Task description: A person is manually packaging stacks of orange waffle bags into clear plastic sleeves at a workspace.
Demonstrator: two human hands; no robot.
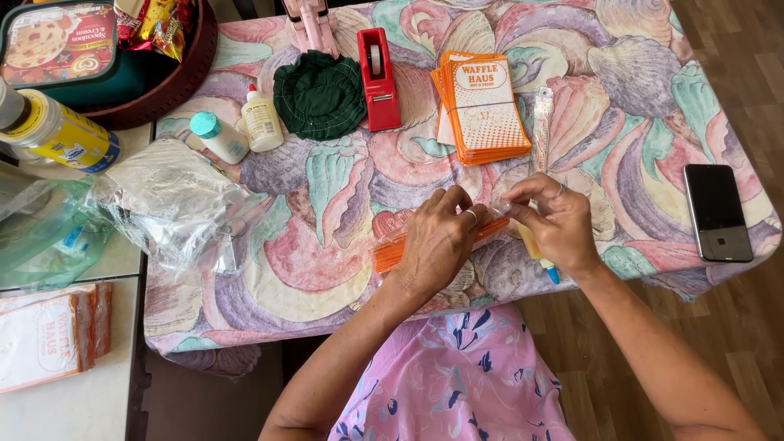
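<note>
My left hand (441, 241) presses down on an orange stack of paper sleeves wrapped in clear plastic (390, 251) near the table's front edge. My right hand (555, 220) pinches the clear plastic at the stack's right end, fingertips meeting those of the left hand. A small yellow glue bottle with a blue tip (541, 253) is tucked under my right palm. A second stack of orange and white paper sleeves (482, 106) lies just beyond the hands, with a clear plastic strip (542, 122) beside it.
A red tape dispenser (377, 77), a dark green crocheted round (320, 94), a white glue bottle (261, 122) and a teal-capped bottle (219, 137) stand at the back. Crumpled clear plastic bags (167, 200) lie left. A black phone (717, 212) sits at the right edge.
</note>
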